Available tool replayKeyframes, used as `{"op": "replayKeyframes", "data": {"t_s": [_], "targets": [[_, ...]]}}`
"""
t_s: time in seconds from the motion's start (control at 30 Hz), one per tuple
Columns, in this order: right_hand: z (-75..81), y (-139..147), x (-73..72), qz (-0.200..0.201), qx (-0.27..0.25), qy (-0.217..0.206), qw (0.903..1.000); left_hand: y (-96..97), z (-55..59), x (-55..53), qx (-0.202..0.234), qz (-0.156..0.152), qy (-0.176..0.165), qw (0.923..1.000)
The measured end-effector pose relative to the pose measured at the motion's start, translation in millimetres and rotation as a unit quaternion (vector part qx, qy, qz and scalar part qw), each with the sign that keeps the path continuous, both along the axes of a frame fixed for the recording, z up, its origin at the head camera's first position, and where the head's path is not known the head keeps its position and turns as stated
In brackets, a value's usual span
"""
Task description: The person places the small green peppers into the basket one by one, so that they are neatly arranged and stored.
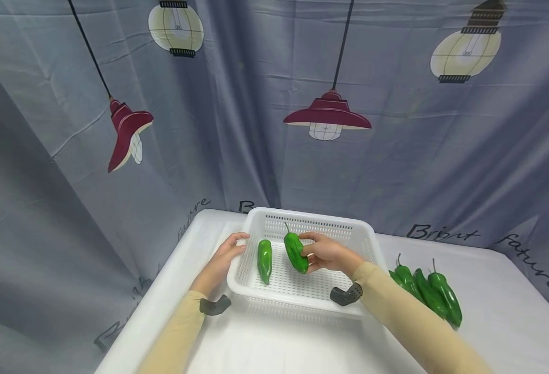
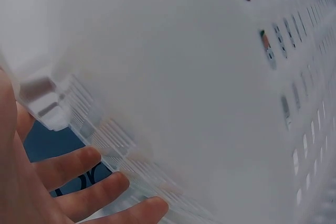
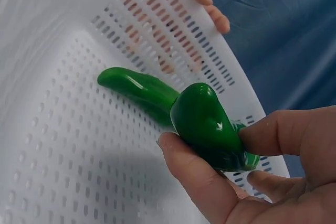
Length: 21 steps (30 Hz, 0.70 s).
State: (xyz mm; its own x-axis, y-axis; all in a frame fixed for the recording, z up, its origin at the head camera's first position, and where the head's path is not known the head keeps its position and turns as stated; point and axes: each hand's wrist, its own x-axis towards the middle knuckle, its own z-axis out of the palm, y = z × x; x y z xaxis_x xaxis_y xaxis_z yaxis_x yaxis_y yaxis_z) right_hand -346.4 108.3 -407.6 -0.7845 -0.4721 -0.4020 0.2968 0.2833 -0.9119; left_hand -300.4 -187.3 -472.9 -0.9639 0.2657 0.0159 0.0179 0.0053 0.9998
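R hand [image 1: 327, 253]: fingers + thumb clamped on green pepper [image 1: 294, 251], inside basket [image 1: 284, 298]. Risk (est.): glossy skin may slip if pinch loosens, knocking 2nd pepper [image 1: 264, 259], just L of fingertips. L hand [image 1: 224, 258]: fingers apart at basket rim, contact unclear. Further R of R fingers: more peppers [image 1: 445, 293], outside.

The peppers [image 1: 293, 250] look smooth and glossy, with bright highlights. The basket [image 1: 284, 296] looks like smooth, slotted plastic with a soft sheen. The curtain [image 1: 256, 104] is creased cloth; the sleeves [image 1: 405, 311] look like matt cloth; the tabletop [image 1: 256, 348] looks smooth.
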Motion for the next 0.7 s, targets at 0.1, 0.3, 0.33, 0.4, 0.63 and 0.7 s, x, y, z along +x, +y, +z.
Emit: {"op": "replayKeyframes", "data": {"t_s": [0.1, 0.3, 0.33, 0.4, 0.63, 0.7], "targets": [[-2.8, -7, -1.9, 0.003, 0.010, -0.003, 0.9999, 0.6, 1.1, 1.3, 0.000, 0.001, 0.004, 1.0000], [-7.6, -17, -6.0, 0.011, 0.042, -0.007, 0.9990, 0.4, 2.5, 2.3, 0.001, 0.003, 0.006, 1.0000], [-8.6, -18, -6.8, 0.010, 0.043, -0.008, 0.9990, 0.5, 2.3, 2.1, 0.002, 0.003, 0.007, 1.0000], [-12.0, -20, -8.9, 0.010, 0.043, -0.008, 0.9990, 0.9, 1.7, 1.3, 0.004, 0.003, 0.008, 1.0000], [-19.9, -26, -12.9, 0.008, 0.039, -0.014, 0.9991, 0.3, 0.6, 0.6, 0.009, 0.000, 0.009, 0.9999], [-20.1, -29, -12.6, 0.009, 0.043, -0.017, 0.9989, -0.1, 0.7, 0.5, 0.008, 0.002, 0.008, 0.9999]]}}
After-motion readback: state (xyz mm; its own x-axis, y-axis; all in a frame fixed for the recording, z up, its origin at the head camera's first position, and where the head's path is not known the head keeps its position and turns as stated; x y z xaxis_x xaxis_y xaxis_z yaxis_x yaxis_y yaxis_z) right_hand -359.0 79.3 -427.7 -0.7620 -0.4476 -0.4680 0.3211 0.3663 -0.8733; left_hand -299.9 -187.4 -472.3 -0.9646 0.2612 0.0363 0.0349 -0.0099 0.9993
